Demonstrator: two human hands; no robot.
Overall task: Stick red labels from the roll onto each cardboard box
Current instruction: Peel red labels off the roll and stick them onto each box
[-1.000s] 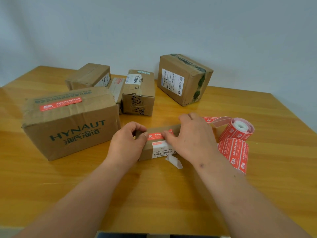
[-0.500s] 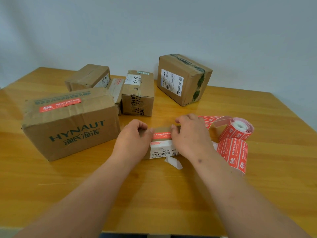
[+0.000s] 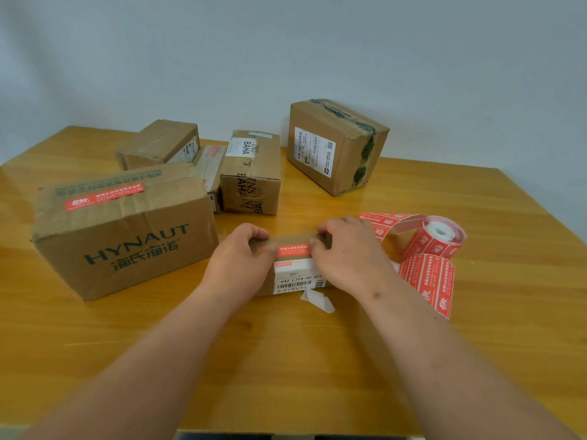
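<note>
A small cardboard box (image 3: 295, 281) lies in the middle of the table with a red label (image 3: 292, 250) on its top. My left hand (image 3: 241, 262) grips the box's left end, thumb on the label's left part. My right hand (image 3: 346, 255) holds the right end, thumb on the label's right part. The roll of red labels (image 3: 436, 241) lies just right of my right hand, a strip of labels (image 3: 428, 281) hanging loose in front of it. The large HYNAUT box (image 3: 124, 230) at left carries a red label (image 3: 104, 196) on top.
Three more boxes stand behind: one at back left (image 3: 158, 142), a BAHA-taped one (image 3: 254, 173), a green-taped one (image 3: 336, 144) at back right. A flat parcel (image 3: 209, 163) lies between the back boxes. A white backing scrap (image 3: 317, 298) lies before the small box.
Both hands have slid apart along the small box's top, uncovering more of the red label between the thumbs. The box and roll have stayed in place.
</note>
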